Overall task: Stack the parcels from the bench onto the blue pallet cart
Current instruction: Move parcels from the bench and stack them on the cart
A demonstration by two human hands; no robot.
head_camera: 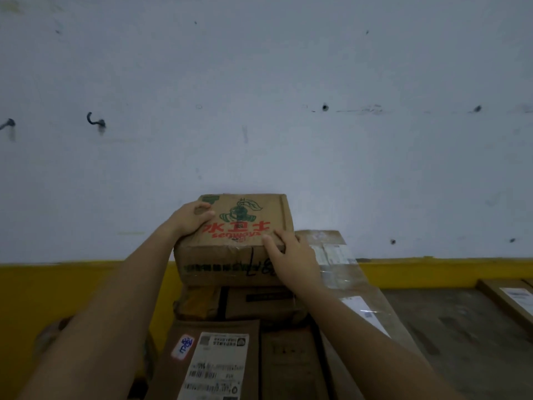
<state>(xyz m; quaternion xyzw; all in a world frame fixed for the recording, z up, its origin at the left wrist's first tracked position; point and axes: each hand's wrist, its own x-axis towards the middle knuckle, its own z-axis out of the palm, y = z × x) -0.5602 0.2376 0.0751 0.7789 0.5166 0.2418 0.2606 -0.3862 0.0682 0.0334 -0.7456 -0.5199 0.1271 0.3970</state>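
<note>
1. From the printed carton, 12 o'clock is closed by the wall.
2. At 3 o'clock a taped parcel stands just beside it.
3. 9 o'clock is open, along the yellow band.
4. At 6 o'clock stacked parcels fill the space beneath.
5. At 4 o'clock bare bench top lies open.

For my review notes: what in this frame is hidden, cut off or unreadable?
Head view:
Blue pallet cart: nowhere in frame.
Stack: base cut by the bottom edge.
Label on the lower parcel: print too blurred to read.
Flat parcel: cut by the right edge.
Taped parcel: partly hidden by the right forearm.
</note>
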